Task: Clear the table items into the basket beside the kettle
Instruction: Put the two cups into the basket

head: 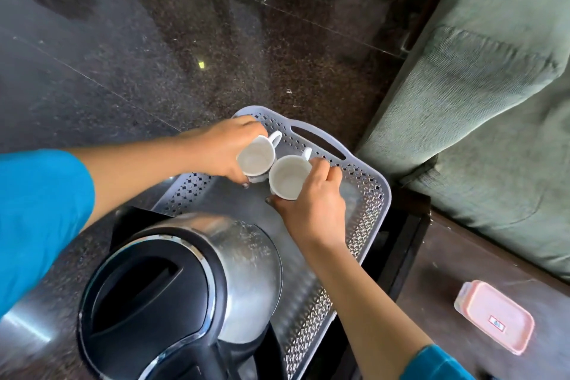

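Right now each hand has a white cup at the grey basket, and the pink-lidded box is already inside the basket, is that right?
Not quite. The left hand grips one white cup and the right hand the other cup at the grey basket, but the head view shows the pink-lidded box outside it, on the dark table.

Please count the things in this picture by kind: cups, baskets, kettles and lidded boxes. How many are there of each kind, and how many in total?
cups: 2
basket: 1
kettle: 1
box: 1
total: 5
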The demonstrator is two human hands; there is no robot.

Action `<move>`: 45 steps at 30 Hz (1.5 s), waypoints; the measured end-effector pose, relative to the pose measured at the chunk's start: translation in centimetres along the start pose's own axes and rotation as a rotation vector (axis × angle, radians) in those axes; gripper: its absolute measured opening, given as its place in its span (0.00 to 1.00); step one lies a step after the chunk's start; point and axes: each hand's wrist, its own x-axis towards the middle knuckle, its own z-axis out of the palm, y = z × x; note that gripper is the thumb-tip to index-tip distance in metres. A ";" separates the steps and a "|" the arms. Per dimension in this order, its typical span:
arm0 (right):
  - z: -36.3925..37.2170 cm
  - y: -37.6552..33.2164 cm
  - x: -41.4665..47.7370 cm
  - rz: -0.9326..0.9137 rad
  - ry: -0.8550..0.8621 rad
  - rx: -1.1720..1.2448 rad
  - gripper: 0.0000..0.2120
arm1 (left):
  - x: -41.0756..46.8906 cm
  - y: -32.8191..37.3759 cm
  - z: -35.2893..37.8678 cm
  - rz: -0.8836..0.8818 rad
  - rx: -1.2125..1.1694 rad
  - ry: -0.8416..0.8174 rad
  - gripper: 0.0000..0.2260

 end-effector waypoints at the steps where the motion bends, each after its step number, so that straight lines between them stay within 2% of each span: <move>1: 0.1 0.1 0.0 -0.006 0.000 -0.005 0.34 | 0.1 -0.1 0.1 -0.004 0.013 0.010 0.30; 8: 0.1 0.2 0.1 -0.054 -0.012 -0.058 0.34 | 0.2 0.0 0.1 -0.044 0.084 0.015 0.29; 15: 0.1 0.2 0.2 -0.074 -0.036 -0.019 0.35 | -0.4 1.2 -1.2 0.006 0.384 0.014 0.35; 18: 0.0 0.2 0.0 -0.075 -0.068 -0.008 0.40 | -0.4 2.2 -2.0 -0.094 0.325 -0.079 0.41; 21: -0.5 0.1 -0.1 -0.116 -0.059 -0.029 0.47 | -0.8 3.6 -2.9 -0.189 0.233 -0.044 0.43; 24: -1.7 0.0 -0.7 -0.171 -0.062 -0.041 0.49 | -1.4 5.6 -3.5 -0.166 0.195 0.037 0.42; 26: -2.7 -0.2 -1.3 -0.198 -0.097 -0.014 0.49 | -1.8 7.2 -3.8 -0.116 0.117 0.019 0.45; 30: -5.7 0.5 -3.1 -0.230 -0.068 0.049 0.47 | -2.7 12.0 -3.8 -0.048 0.013 -0.047 0.50; 35: -10.7 4.4 -6.7 -0.240 -0.002 -0.013 0.42 | -3.5 18.9 -3.2 0.068 0.011 -0.104 0.42; 38: -14.2 8.0 -10.3 -0.240 -0.016 -0.042 0.36 | -4.0 23.9 -1.8 0.155 0.001 -0.171 0.41; 41: -17.4 12.4 -14.4 -0.171 -0.037 -0.034 0.29 | -4.5 29.7 0.5 0.246 -0.004 -0.259 0.41; 45: -20.6 19.0 -20.2 -0.014 -0.025 -0.017 0.25 | -5.1 36.9 5.3 0.327 -0.022 -0.364 0.40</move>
